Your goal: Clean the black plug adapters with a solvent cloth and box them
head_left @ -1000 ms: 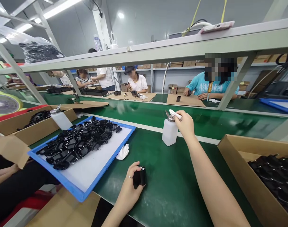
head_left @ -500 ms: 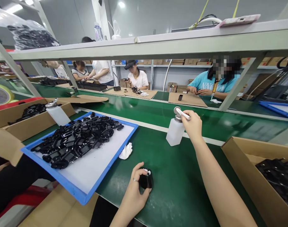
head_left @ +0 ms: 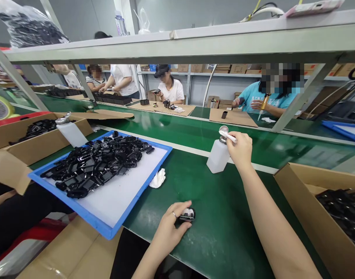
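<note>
My left hand (head_left: 173, 224) is closed around a small black power adapter (head_left: 189, 214) on the green table, thumb and fingers on its sides. Its pale, patterned end face shows. My right hand (head_left: 240, 149) pinches a folded white cloth (head_left: 229, 136) against the metal top of a white pump bottle (head_left: 218, 157); the bottle tilts slightly and its round lid stands up. Between the bottle and the tray lies a crumpled white cloth (head_left: 158, 178). To the left, a blue-rimmed tray (head_left: 136, 201) carries a heap of black adapters (head_left: 98, 164) with cords and plug pins.
An open carton (head_left: 296, 193) with black parts stands at right. Another carton (head_left: 43, 149) and a second pump bottle (head_left: 71, 131) are at left. A shelf beam (head_left: 177, 44) crosses above. Beyond the green belt (head_left: 177, 130), several co-workers sit or stand at work.
The adapter in my left hand has turned so its pale end face now shows toward me. My right hand remains at the bottle top with the cloth. The view has shifted slightly.
</note>
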{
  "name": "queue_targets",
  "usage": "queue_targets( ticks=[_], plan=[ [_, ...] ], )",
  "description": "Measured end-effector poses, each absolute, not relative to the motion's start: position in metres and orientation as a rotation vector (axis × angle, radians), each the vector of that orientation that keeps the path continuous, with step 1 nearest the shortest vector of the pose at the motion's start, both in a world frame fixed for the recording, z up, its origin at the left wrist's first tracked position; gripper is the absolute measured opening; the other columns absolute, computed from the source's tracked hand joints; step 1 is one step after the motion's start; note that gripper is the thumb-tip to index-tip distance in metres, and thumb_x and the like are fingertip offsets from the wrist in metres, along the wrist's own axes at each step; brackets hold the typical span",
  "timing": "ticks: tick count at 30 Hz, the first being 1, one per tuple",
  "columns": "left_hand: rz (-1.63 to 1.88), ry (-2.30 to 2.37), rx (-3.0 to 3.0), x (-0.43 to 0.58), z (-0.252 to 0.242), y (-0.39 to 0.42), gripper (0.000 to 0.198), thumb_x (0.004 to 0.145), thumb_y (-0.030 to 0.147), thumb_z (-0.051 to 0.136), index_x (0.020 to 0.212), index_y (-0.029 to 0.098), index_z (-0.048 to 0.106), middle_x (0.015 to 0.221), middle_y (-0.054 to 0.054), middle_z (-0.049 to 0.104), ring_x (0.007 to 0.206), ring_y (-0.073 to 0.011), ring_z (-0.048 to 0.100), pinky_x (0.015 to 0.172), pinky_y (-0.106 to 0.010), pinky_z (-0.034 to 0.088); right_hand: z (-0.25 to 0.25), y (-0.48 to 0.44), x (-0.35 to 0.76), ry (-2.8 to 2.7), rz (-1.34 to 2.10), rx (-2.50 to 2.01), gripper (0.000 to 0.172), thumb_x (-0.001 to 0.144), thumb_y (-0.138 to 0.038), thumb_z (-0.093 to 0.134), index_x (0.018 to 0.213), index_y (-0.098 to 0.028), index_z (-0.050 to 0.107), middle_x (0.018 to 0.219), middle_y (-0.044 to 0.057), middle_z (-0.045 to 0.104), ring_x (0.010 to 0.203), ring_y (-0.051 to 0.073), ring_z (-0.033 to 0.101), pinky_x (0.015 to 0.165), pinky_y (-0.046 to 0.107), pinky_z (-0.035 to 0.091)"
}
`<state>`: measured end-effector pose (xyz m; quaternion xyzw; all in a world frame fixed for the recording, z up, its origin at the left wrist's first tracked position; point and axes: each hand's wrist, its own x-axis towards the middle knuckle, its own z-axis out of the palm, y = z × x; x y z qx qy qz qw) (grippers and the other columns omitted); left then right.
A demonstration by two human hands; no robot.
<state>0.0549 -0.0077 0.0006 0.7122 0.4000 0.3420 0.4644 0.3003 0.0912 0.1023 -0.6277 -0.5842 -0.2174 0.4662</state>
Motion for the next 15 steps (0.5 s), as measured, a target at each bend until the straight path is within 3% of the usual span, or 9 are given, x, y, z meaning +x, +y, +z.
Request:
queue_targets(
  ticks=[4,7,10,12,15],
  plan=[
    [0.934,1.024,1.431,0.054,-0.003,-0.006,0.065,0.053,0.012,0.061,0.11,0.027,0.035,0.09,-0.001,0.057,0.083,-0.0159,0.052,0.079,-0.033,0.038,0.122,0.075,0.287,-1.277,-0.344,-1.487,0.011,0.066,-0.021,0.042,0.072,-0.02,0.051,0.072,0.003,0.057,0.07,0.019,0.05,0.062,0.032,0.037],
    [1.109,0.903,1.137,0.051,-0.005,-0.003,0.052,0.048,0.013,0.066,0.095,0.021,0.043,0.086,-0.001,0.056,0.082,-0.0153,0.053,0.074,-0.028,0.04,0.129,0.063,0.26,-1.278,-0.025,-1.409,0.01,0.064,-0.025,0.047,0.071,-0.019,0.051,0.068,0.001,0.055,0.061,0.016,0.049,0.054,0.027,0.038],
    [1.264,0.833,0.907,0.048,-0.003,0.0,0.039,0.043,0.011,0.068,0.076,0.018,0.047,0.08,0.001,0.054,0.076,-0.013,0.053,0.066,-0.023,0.042,0.11,0.057,0.22,-1.489,0.529,-1.374,0.012,0.06,-0.026,0.05,0.069,-0.018,0.05,0.061,0.0,0.053,0.053,0.014,0.048,0.046,0.024,0.036],
    [1.29,0.812,0.833,0.047,-0.001,0.001,0.038,0.043,0.009,0.068,0.074,0.018,0.049,0.077,0.002,0.053,0.07,-0.0102,0.053,0.063,-0.02,0.042,0.085,0.051,0.193,-1.602,0.817,-1.37,0.01,0.059,-0.023,0.049,0.067,-0.017,0.05,0.059,-0.001,0.052,0.051,0.013,0.047,0.044,0.023,0.035],
    [1.301,0.756,0.78,0.048,0.003,0.002,0.04,0.044,0.009,0.067,0.079,0.018,0.05,0.079,0.002,0.054,0.068,-0.0084,0.053,0.062,-0.02,0.041,0.051,0.039,0.165,-1.649,0.905,-1.336,0.008,0.062,-0.022,0.047,0.067,-0.017,0.051,0.06,-0.001,0.051,0.054,0.013,0.046,0.048,0.023,0.035]
  ],
)
